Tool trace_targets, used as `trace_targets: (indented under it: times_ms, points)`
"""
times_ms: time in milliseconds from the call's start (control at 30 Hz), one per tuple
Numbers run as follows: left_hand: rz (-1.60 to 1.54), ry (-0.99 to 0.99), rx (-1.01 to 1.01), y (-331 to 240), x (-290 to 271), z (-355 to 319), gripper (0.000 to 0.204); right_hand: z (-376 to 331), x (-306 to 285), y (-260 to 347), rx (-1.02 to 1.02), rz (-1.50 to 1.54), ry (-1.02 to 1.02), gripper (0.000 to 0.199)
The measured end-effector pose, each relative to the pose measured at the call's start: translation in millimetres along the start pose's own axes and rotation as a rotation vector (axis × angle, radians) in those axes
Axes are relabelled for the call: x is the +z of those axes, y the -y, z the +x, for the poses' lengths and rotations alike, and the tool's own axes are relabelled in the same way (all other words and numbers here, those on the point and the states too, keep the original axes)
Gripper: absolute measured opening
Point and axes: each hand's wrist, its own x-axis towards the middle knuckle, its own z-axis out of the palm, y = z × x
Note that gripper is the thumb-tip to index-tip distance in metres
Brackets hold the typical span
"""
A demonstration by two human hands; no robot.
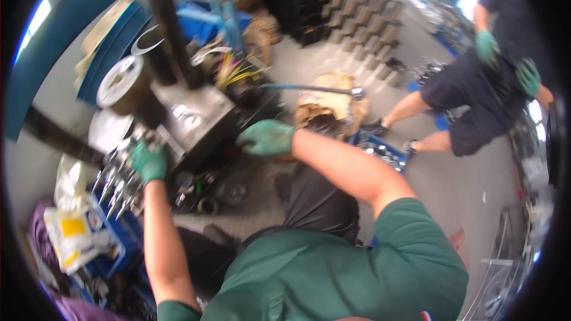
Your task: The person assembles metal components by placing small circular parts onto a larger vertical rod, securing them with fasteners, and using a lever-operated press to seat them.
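Note:
My left hand (148, 160), in a green glove, is at the left edge of a press's metal bed (208, 110). Its fingers bend in among small shiny metal pieces beside a pile of metal rods (119, 187); blur hides which piece they are on. Just past that hand a thick round press column with a pale top (122, 83) rises from the bed. My right hand (267, 138), gloved too, hangs in the air off the bed's right edge. Its fingers are loosely stretched to the left, with nothing visible in them.
A blue bin (116, 232) with a white-and-yellow bag (77, 235) stands at left. Dark round metal parts (208, 205) lie under the bed. At right are a blue crate of metal parts (380, 153) and a gloved person (476, 89). Stacked metal blocks (363, 18) stand behind.

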Motion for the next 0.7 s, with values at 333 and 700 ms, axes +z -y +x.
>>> trace_targets:
  times_ms: [333,700]
  points:
    - [-0.098,0.156,-0.193,-47.4,-44.6,6.9,0.063,-11.3,2.9,-46.0,0.267,0.115,0.027,0.037]
    - [-0.215,0.211,-0.201,-45.6,-55.1,6.9,0.061,-11.7,6.1,-62.9,0.359,0.008,0.049,0.037]
